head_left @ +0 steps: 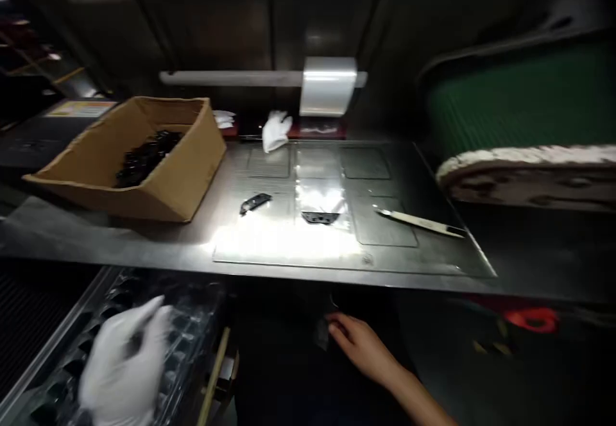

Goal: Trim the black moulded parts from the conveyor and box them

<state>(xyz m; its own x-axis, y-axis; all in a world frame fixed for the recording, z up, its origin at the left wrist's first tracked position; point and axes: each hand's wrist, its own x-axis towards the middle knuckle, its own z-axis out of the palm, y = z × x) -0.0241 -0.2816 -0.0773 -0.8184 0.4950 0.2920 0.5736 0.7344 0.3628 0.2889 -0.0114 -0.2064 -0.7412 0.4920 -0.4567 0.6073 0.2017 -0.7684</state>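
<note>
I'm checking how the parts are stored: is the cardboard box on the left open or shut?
Open: nothing covers the top of the cardboard box, and black parts show inside.

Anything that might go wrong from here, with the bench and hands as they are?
1. The right hand is bare, unlike the gloved left hand, so touching the black part in the middle could leave smudges.
2. The slim white tool lies loose with its narrow end toward that part; a careless sweep might scratch it.
3. The left hand is over the clear tray; a bump could perhaps shift it.
</note>
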